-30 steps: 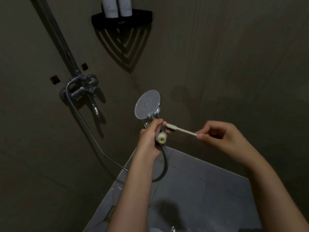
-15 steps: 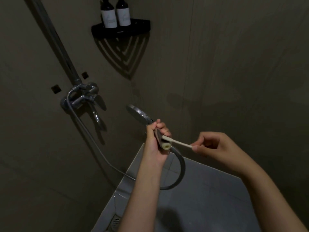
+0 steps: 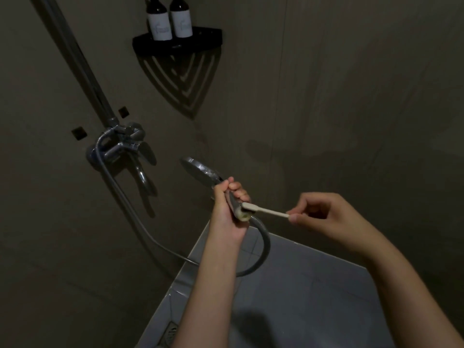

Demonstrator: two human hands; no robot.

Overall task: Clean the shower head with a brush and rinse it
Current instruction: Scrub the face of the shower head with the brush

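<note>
My left hand [image 3: 229, 209] grips the handle of a chrome shower head [image 3: 200, 172], whose round face is turned away toward the wall, so I see its back edge-on. A pale toothbrush [image 3: 266, 210] lies across from the right. My right hand [image 3: 324, 214] pinches its end, and its head touches the lower end of the handle by the white hose connector [image 3: 243, 216]. A metal hose [image 3: 261, 252] loops down from the handle and runs left to the mixer tap.
A chrome mixer tap [image 3: 120, 144] with a riser pipe [image 3: 75, 54] is on the left wall. A black corner shelf [image 3: 178, 42] holds two dark bottles [image 3: 170, 18]. Grey tiled floor [image 3: 313, 297] lies below, with a drain [image 3: 172, 332] at its left edge.
The shower head has turned from facing me to facing away, tilted left. Both hands have dropped slightly, and the brush head now sits at the base of the handle.
</note>
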